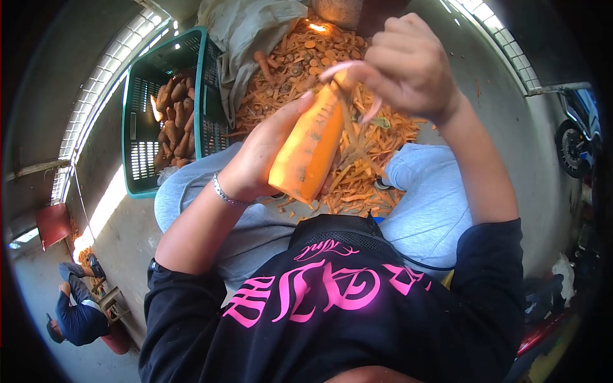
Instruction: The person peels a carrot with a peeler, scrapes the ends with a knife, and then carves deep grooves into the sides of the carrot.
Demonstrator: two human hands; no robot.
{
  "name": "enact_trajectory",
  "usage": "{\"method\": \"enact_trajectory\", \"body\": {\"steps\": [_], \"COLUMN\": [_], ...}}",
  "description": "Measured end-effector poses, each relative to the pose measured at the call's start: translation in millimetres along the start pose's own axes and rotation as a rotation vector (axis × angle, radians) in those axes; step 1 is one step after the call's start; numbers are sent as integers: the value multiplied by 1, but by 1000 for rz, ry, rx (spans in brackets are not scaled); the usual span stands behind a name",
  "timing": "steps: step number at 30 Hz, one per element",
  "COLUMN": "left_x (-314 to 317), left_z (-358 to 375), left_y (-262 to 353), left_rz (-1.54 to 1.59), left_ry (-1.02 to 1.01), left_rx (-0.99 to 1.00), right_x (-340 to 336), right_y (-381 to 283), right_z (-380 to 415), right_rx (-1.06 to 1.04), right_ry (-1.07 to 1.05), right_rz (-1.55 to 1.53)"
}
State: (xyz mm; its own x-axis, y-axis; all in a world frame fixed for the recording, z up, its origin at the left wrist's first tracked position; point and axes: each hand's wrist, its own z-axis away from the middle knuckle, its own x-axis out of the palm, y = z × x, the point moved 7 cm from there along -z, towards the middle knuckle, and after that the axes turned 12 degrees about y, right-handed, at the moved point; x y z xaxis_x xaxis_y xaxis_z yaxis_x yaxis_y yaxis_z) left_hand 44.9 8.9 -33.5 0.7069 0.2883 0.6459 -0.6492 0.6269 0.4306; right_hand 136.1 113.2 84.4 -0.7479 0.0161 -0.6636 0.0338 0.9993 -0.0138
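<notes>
My left hand [262,150], with a bracelet on the wrist, is wrapped round a thick carrot [305,153]. The carrot tilts up to the right; its surface is bright orange with dark marks and strips along one side. At its narrow upper end is my right hand [408,67], the fingers curled and closed. Motion blur and the fingers hide what my right hand grips. Beneath both hands a heap of carrot peelings [364,172] spreads between my legs, with cut round carrot pieces [313,54] towards its far side.
A green plastic crate [203,96] holding unpeeled carrots [175,121] stands at the left. Beside it lies a pale sack [246,32]. Another person [80,313] sits at the lower left. A motorcycle wheel [570,148] shows at the right edge.
</notes>
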Motion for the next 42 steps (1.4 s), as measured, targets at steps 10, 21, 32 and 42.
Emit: {"method": "enact_trajectory", "body": {"steps": [10,21,32,42], "left_x": [-2,13,7,-4], "left_z": [-4,-2,4,-7], "left_y": [11,18,-1,4], "left_rz": [113,-4,-55,-91], "left_ry": [21,-64,152,-64], "left_rx": [-13,238,21,-36], "right_x": [-24,-10,2,-13], "right_y": [13,-57,-1,47], "right_z": [-9,-13,6,8], "right_rx": [52,7,70,263], "right_ry": [22,115,-56,-69], "right_rz": [44,-232,-110,-38]}}
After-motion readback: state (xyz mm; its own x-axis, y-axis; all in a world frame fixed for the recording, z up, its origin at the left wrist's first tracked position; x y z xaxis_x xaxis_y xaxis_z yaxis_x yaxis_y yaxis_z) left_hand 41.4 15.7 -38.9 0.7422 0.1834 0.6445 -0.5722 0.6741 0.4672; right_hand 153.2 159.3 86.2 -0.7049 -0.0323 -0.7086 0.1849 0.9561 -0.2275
